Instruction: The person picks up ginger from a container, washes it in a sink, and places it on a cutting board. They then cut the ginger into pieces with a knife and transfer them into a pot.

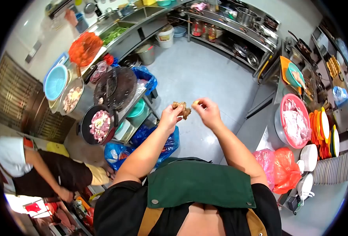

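My left hand [170, 119] is closed on a knobbly brown piece of ginger [186, 112], which sticks out past the fingertips. Close beside it, my right hand [208, 113] pinches a small pale-yellow piece [196, 103] that looks like broken ginger. The two hands are apart, held up in front of my green apron [199, 183] and above the grey floor. Part of the ginger is hidden behind my left fingers.
At left are a round chopping board [126, 84] with a cleaver, a black pot [85, 135] of meat, and a co-worker [50, 171]. At right, a pink basin [307, 118] of meat stands near stacked plates [333, 169]. Steel shelving [229, 45] runs along the back.
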A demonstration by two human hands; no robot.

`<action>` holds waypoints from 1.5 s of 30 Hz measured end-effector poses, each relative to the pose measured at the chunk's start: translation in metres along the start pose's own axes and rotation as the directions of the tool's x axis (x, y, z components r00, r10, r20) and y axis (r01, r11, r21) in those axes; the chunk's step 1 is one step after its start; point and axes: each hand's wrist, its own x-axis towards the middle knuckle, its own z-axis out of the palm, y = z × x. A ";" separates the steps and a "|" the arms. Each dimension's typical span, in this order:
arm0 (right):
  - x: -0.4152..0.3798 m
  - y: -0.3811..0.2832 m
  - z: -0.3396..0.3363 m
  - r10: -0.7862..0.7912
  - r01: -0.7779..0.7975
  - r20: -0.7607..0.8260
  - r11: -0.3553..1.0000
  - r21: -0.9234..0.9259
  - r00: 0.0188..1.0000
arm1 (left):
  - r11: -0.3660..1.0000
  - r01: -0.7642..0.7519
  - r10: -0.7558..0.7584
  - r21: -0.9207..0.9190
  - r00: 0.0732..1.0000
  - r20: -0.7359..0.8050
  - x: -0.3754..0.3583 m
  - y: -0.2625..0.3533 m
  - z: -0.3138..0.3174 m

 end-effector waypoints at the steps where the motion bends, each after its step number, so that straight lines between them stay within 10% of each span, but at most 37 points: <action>1: 0.007 0.004 -0.011 0.144 -0.124 -0.074 0.967 0.224 0.987 | 1.000 0.010 -0.011 0.010 0.999 0.041 0.011 0.001 0.008; 5: 0.018 0.024 -0.064 0.549 -0.430 0.050 0.591 0.682 0.834 | 0.996 -0.023 0.018 0.081 0.998 0.064 0.048 -0.001 0.036; 8: 0.031 0.041 -0.083 0.621 -0.496 0.058 0.564 0.660 0.782 | 0.965 -0.188 0.173 0.180 0.980 0.098 0.081 -0.004 0.039; 11: 0.058 0.056 -0.085 0.635 -0.470 -0.106 0.664 0.582 0.765 | 0.696 -0.529 0.515 0.485 0.839 0.177 0.124 -0.012 0.028; 17: 0.191 0.068 -0.053 0.360 -0.161 -0.372 0.869 0.469 0.856 | 0.701 -0.353 0.366 0.619 0.924 0.111 0.198 0.001 -0.016; 22: 0.344 0.051 0.062 -0.058 0.040 0.099 0.984 0.173 0.993 | 0.768 -0.166 0.205 0.619 0.979 0.008 0.254 0.021 -0.073; 27: 0.435 0.062 0.148 -0.173 0.286 0.517 0.947 -0.147 0.838 | 0.932 -0.056 0.131 0.359 0.973 -0.189 0.315 0.075 -0.116; 29: 0.457 0.077 0.135 -0.120 0.226 0.492 0.960 -0.163 0.862 | 0.993 -0.117 0.120 0.027 0.967 -0.224 0.347 0.083 -0.140; 37: 0.540 0.253 0.004 0.332 -0.221 0.129 0.826 -0.518 0.935 | 0.952 -0.146 0.241 0.270 0.901 -0.361 0.477 0.159 -0.210; 45: 0.760 0.304 -0.008 0.275 -0.305 -0.132 0.853 -0.424 0.952 | 0.951 -0.272 0.169 -0.150 0.858 -0.485 0.663 0.233 -0.247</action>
